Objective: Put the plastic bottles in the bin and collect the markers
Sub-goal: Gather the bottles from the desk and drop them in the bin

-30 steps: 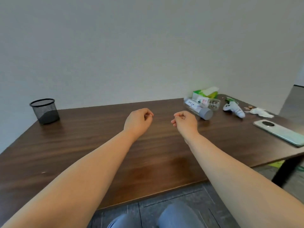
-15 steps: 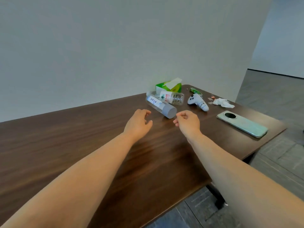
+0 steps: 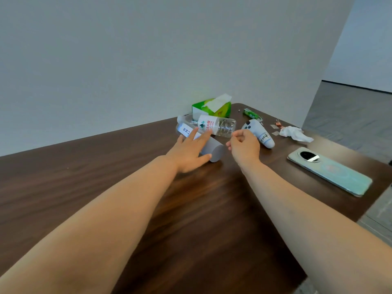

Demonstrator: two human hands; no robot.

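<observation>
Tabletop [image 3: 106, 177], far end: clear bottle [image 3: 220, 129] and grey-capped bottle [image 3: 216, 153], both lying on their sides, just beside each other.
Clear bottle: white label, green triangle logo, red Chinese characters. Grey-capped bottle: white label, dark characters, unreadable. Left grip [image 3: 188, 154] spread straight over grey-capped bottle; right grip [image 3: 246, 148] curled, holding nothing. Controller [image 3: 259, 133]: black handwriting, unclear.

1. One head-worn view faces forward and down over the table [image 3: 106, 177], near its surface.
2. Left hand [image 3: 188, 153] and right hand [image 3: 246, 147] extend from 6 o'clock to centre frame; the wall [image 3: 127, 60] fills 12 o'clock.
</observation>
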